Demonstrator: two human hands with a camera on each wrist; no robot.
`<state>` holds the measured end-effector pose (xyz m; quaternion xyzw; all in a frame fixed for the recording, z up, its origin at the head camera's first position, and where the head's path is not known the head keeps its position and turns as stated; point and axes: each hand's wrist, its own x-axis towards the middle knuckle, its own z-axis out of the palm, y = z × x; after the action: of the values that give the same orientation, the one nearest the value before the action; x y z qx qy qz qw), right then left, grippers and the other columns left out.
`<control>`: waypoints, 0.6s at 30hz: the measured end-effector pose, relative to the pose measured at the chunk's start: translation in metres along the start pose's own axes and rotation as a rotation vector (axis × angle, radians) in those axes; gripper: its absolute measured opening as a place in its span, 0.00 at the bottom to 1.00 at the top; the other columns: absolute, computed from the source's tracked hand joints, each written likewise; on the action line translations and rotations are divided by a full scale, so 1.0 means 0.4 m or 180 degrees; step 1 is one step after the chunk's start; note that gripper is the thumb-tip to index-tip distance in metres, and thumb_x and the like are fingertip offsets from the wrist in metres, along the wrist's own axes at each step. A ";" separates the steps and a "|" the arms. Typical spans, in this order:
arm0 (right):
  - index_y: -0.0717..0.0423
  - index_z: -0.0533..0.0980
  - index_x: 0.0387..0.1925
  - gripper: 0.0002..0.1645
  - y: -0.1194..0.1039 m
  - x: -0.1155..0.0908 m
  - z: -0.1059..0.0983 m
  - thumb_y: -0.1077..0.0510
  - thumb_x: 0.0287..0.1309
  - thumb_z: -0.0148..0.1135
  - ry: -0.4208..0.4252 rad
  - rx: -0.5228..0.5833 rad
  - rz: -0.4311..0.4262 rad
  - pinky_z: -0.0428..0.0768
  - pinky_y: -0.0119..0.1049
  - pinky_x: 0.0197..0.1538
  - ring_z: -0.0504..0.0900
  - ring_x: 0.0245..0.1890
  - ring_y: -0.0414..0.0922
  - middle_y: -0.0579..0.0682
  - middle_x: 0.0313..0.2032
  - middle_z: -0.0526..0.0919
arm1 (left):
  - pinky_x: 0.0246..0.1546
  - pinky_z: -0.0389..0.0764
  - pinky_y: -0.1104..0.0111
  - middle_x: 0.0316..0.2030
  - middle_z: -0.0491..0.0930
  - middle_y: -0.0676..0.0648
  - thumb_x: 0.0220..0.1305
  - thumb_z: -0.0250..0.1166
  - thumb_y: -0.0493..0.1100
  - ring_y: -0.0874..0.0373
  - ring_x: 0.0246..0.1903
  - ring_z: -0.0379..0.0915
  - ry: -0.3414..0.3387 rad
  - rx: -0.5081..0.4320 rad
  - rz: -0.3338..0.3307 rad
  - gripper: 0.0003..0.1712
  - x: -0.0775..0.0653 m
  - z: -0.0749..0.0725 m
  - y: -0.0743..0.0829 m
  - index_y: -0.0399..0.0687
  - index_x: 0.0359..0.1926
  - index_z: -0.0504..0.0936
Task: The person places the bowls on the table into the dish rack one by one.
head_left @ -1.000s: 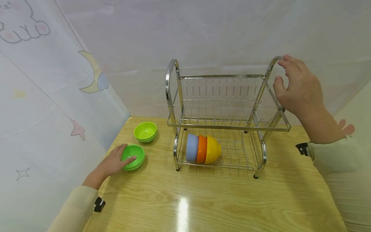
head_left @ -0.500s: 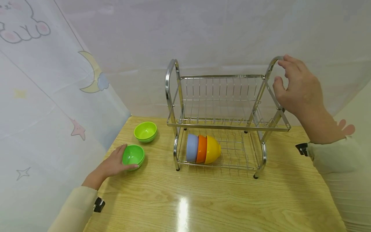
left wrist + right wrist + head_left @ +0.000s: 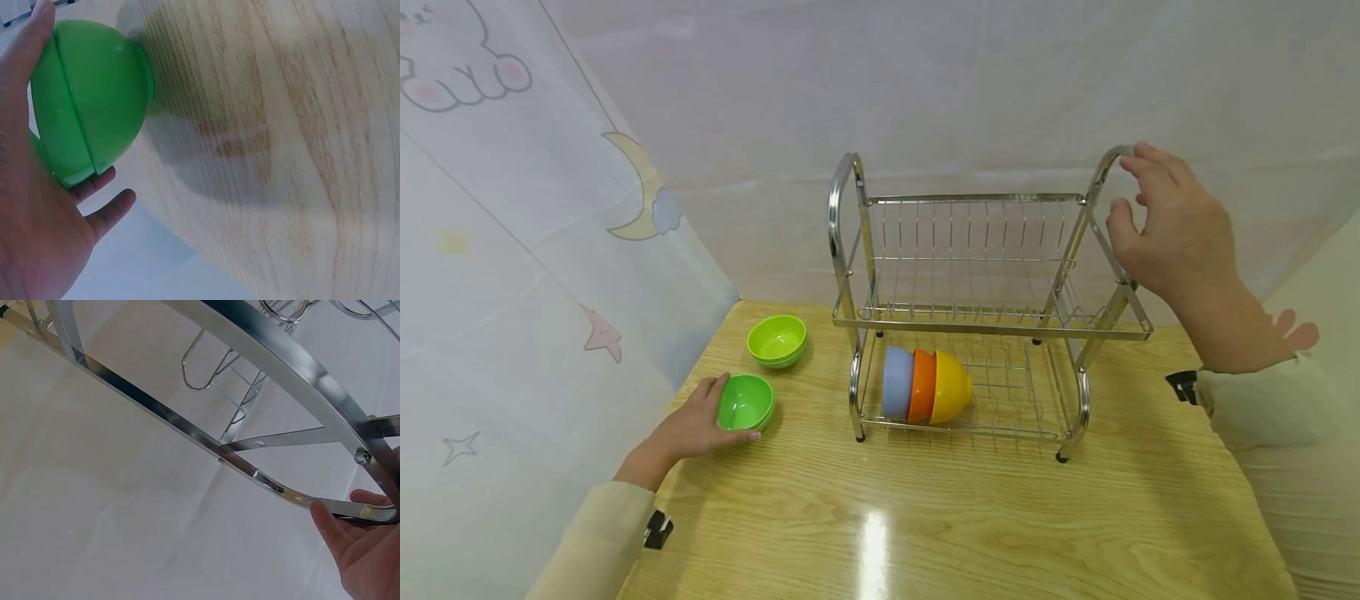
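Two nested green bowls [image 3: 747, 402] stand at the left of the table. My left hand [image 3: 696, 423] spans them, thumb along the near side and fingers at the far left side. In the left wrist view the thumb lies on one side of the bowls [image 3: 94, 100] and a fingertip shows behind their lower edge. My right hand [image 3: 1180, 225] holds the curved top rail of a two-tier metal dish rack [image 3: 992, 329] at its right end. Up close, the right hand [image 3: 369, 550] has its thumb on the rail and fingers behind it.
Behind the held bowls stands a stack of lime-green bowls [image 3: 777, 340]. On the rack's lower tier, a blue bowl [image 3: 897, 383], an orange bowl [image 3: 922, 385] and a yellow bowl [image 3: 951, 387] rest on their sides. A patterned cloth [image 3: 700, 125] hangs behind the wooden table [image 3: 970, 517].
The left thumb has moved from over the mouth of the green bowls down to their near outer side. The right hand and the rack have stayed put.
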<state>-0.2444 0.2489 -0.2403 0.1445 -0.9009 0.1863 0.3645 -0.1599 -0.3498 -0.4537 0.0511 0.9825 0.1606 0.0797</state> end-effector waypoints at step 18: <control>0.65 0.70 0.68 0.30 0.000 0.003 -0.003 0.58 0.69 0.48 -0.0083 -0.0052 0.0019 0.78 0.66 0.39 0.84 0.45 0.70 0.60 0.72 0.68 | 0.59 0.70 0.34 0.72 0.51 0.25 0.51 0.67 0.78 0.26 0.67 0.58 0.0261 0.0062 0.0037 0.76 0.004 -0.010 -0.001 0.29 0.78 0.43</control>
<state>-0.2445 0.2493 -0.2387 0.1413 -0.9074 0.1782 0.3533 -0.1622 -0.3510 -0.4505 0.0510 0.9861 0.1535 0.0378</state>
